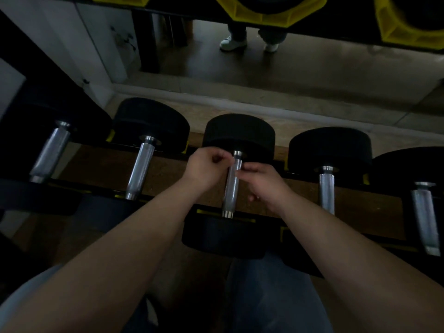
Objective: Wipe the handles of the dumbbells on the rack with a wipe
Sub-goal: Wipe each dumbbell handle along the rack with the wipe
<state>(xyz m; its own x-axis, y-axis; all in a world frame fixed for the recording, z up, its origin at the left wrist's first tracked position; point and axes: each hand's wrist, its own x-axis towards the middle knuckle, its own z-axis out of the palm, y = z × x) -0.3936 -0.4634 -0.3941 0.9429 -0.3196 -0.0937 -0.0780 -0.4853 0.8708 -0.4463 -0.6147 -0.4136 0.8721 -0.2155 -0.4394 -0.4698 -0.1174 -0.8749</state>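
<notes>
Rack [324, 234] dim-lit, mirror [288, 63] behind | left hand [209, 164], right hand [260, 182] pinching perhaps wipe [232, 175] on handle [228, 200]

Gym: dumbbells [231, 179] in row on rack [300, 181], floor-level wall mirror [288, 66] behind.

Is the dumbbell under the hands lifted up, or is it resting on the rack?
Resting on the rack. The dumbbell lies in line with the neighbouring dumbbell; the left hand and right hand are at its handle.
</notes>
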